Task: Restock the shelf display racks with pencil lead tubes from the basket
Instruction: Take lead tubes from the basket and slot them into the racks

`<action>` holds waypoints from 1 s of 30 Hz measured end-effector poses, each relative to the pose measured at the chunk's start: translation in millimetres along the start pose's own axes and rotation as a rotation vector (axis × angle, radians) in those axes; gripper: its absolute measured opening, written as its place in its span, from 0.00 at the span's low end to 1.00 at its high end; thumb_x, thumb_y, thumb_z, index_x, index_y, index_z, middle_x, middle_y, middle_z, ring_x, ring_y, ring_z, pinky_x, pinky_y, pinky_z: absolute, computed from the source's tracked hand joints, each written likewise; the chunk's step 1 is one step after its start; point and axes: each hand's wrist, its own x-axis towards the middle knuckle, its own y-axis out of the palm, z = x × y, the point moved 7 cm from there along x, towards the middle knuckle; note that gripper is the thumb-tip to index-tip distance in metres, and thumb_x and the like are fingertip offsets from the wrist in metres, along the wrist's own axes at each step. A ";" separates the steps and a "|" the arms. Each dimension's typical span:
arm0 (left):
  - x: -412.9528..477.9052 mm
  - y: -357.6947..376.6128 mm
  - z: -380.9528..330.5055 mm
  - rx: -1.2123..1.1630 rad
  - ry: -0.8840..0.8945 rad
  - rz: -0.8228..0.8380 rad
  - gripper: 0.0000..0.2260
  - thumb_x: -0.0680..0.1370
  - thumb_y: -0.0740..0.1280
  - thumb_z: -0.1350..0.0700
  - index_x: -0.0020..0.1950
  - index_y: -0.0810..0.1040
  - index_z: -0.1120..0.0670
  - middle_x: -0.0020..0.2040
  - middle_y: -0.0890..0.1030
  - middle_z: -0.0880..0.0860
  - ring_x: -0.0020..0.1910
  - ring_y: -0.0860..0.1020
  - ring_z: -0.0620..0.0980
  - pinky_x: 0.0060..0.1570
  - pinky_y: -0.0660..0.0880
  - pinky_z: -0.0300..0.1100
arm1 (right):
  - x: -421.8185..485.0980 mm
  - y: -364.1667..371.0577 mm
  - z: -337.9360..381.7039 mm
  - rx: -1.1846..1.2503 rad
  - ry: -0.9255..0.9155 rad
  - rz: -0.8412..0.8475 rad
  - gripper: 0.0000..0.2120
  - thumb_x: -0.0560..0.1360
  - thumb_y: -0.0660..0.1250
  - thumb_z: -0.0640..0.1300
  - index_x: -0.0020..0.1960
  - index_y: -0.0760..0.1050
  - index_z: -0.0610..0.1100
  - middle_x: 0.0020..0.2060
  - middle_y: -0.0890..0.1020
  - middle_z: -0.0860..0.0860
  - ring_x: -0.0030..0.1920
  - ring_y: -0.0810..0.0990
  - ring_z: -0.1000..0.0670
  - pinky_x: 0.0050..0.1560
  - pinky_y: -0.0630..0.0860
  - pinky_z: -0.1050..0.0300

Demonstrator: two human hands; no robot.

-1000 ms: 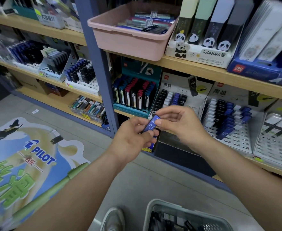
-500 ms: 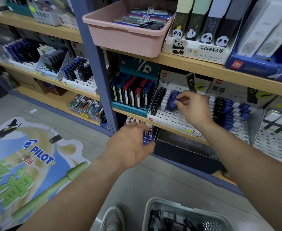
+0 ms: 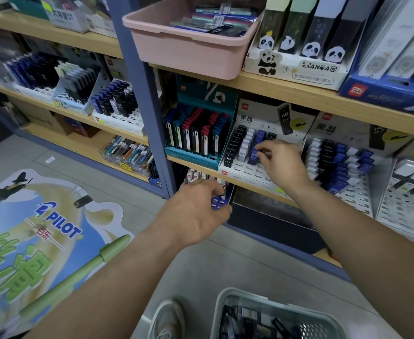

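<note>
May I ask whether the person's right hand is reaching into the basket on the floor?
No, the right hand is up at the white display rack, holding a blue lead tube, away from the basket.

Single view, head-worn, wide-angle. Faces forward and down toward shelf unit; shelf lines bowed at frame edges. Near: both forearms enter from bottom edge, left hand and right hand mid-frame at display rack. Lower edge: floor, shoe, basket, below camera.
</note>
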 end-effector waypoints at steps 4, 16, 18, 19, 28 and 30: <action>0.6 0.6 1.3 -0.027 0.004 0.000 0.18 0.79 0.68 0.45 0.68 0.73 0.46 0.62 0.76 0.44 0.59 0.74 0.45 0.57 0.73 0.40 | -3.7 10.9 -2.6 -0.022 0.028 0.060 0.14 0.77 0.69 0.39 0.62 0.81 0.43 0.51 0.81 0.44 0.47 0.82 0.45 0.55 0.80 0.47; -13.5 28.1 -21.9 0.058 0.078 0.089 0.16 0.79 0.68 0.47 0.66 0.75 0.48 0.57 0.76 0.46 0.56 0.75 0.48 0.60 0.75 0.46 | -129.9 -35.9 9.4 0.002 0.133 0.330 0.17 0.74 0.73 0.54 0.61 0.79 0.52 0.51 0.81 0.57 0.46 0.80 0.57 0.51 0.80 0.55; -23.3 45.5 -31.8 0.103 0.119 0.127 0.15 0.79 0.68 0.48 0.65 0.76 0.50 0.56 0.76 0.47 0.56 0.76 0.49 0.60 0.74 0.45 | -165.2 -39.2 -2.2 -0.045 0.166 0.425 0.16 0.74 0.73 0.55 0.60 0.80 0.53 0.51 0.81 0.57 0.45 0.81 0.57 0.50 0.80 0.54; -28.8 55.7 -36.0 0.130 0.146 0.149 0.16 0.79 0.68 0.48 0.64 0.76 0.51 0.58 0.77 0.49 0.56 0.76 0.49 0.59 0.74 0.44 | -182.7 -39.5 -8.4 -0.060 0.184 0.477 0.16 0.74 0.73 0.54 0.60 0.80 0.52 0.50 0.81 0.57 0.45 0.81 0.56 0.49 0.80 0.54; -86.2 181.3 -4.1 0.405 0.158 0.438 0.19 0.78 0.66 0.45 0.67 0.73 0.49 0.63 0.75 0.50 0.62 0.75 0.52 0.63 0.72 0.47 | -326.8 -19.7 -66.0 -0.032 0.395 0.656 0.12 0.75 0.72 0.51 0.57 0.80 0.50 0.52 0.83 0.53 0.46 0.80 0.54 0.48 0.76 0.58; -99.5 212.1 14.6 0.423 0.121 0.491 0.19 0.78 0.67 0.46 0.67 0.73 0.50 0.64 0.74 0.51 0.62 0.75 0.52 0.62 0.72 0.45 | -350.2 -2.6 -75.6 -0.028 0.404 0.693 0.12 0.74 0.72 0.51 0.57 0.80 0.50 0.52 0.83 0.52 0.48 0.81 0.51 0.50 0.76 0.57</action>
